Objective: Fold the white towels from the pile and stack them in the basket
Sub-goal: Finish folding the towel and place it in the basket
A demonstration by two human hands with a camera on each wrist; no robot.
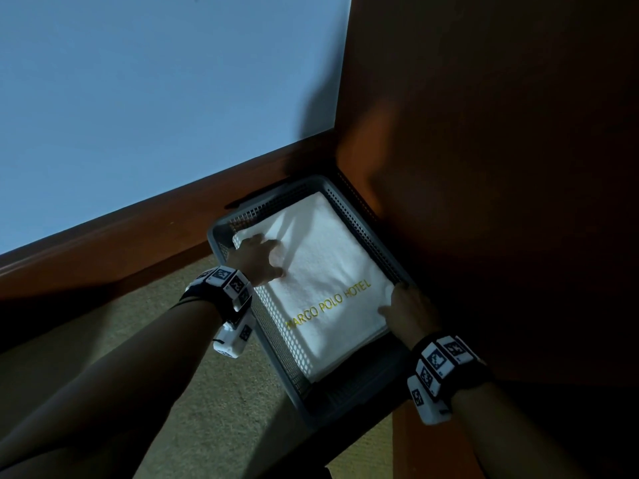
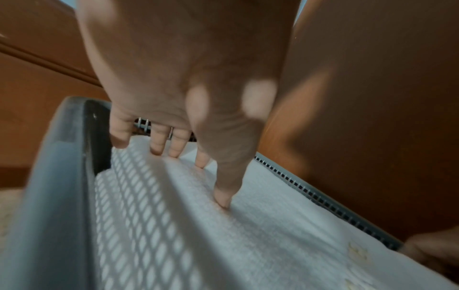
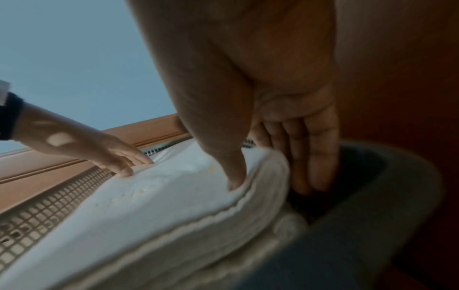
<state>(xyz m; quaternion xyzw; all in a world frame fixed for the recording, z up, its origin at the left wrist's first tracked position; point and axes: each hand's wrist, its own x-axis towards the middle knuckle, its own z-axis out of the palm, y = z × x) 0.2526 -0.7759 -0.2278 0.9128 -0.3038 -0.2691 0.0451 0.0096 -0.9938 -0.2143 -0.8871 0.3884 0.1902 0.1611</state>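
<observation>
A grey perforated basket [image 1: 243, 220] sits on the floor in a corner. A folded white towel [image 1: 328, 267] with yellow "MARCO POLO HOTEL" lettering fills it, lying on more white layers. My left hand [image 1: 261, 257] lies flat on the towel's far left part, its straight fingers pressing down [image 2: 211, 147]. My right hand [image 1: 408, 311] is at the towel's right edge. Its thumb presses on top near the hem, and its straight fingers [image 3: 313, 166] reach down into the gap between the towel [image 3: 161, 206] and the basket wall [image 3: 372, 215].
A dark wooden panel [image 1: 484, 167] stands close against the basket's right side. A wooden skirting board [image 1: 138, 236] under a pale wall [image 1: 138, 98] runs just behind the basket. Beige carpet [image 1: 207, 392] lies to the left and near side.
</observation>
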